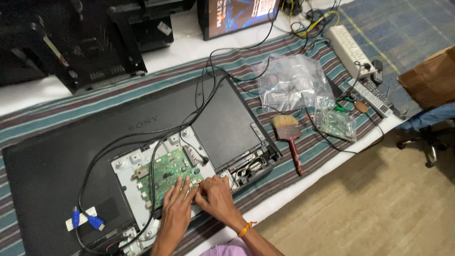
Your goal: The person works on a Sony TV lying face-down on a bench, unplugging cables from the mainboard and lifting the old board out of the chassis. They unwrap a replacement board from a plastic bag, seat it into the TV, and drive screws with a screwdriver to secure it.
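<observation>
Two hands, left hand (176, 201) and right hand (215, 195), press loosely spread fingers on the near edge of a green circuit board (173, 170) inside an opened black monitor (71, 156). Crumpled clear plastic bags (291, 81) lie beyond a red-handled brush (290, 137).

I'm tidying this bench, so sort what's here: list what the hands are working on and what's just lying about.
In use:
left hand
right hand
green circuit board
flat black panel
black cables

Lying about:
paintbrush
plastic bags
power strip
remote controls
</observation>
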The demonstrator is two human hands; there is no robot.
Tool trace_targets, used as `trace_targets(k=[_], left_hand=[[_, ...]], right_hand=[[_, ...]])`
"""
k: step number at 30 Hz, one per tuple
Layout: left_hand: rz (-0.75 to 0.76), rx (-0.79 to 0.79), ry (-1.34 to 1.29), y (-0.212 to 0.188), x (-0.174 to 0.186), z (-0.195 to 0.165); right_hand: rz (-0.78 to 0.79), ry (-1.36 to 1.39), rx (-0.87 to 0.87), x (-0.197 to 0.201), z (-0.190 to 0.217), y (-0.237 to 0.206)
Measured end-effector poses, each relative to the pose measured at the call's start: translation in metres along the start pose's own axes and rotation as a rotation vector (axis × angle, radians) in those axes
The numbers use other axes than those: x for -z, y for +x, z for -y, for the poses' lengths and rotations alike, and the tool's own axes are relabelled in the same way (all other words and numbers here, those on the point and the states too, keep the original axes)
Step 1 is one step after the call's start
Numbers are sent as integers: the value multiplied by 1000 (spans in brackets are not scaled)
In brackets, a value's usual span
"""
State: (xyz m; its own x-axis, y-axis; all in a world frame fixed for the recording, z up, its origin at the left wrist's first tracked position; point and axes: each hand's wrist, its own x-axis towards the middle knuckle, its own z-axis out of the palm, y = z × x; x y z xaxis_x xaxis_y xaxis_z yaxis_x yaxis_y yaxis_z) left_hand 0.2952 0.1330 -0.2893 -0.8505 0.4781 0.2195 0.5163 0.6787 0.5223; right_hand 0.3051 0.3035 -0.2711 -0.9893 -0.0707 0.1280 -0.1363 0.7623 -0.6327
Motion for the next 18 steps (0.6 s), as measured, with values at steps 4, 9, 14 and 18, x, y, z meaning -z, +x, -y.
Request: trace_targets(k=[4, 9, 14, 18], left_hand=[[-44, -43, 19, -5, -8, 10], [5, -130, 89, -10, -20, 34], [-57, -186, 124, -5, -25, 42], [-65, -126, 117, -10, -21, 34]], right_hand=[[-107, 77, -46, 3, 5, -2], [-119, -47, 101, 7, 16, -11], [-35, -107, 31, 4, 26, -10], [-27, -104, -35, 1, 28, -3]])
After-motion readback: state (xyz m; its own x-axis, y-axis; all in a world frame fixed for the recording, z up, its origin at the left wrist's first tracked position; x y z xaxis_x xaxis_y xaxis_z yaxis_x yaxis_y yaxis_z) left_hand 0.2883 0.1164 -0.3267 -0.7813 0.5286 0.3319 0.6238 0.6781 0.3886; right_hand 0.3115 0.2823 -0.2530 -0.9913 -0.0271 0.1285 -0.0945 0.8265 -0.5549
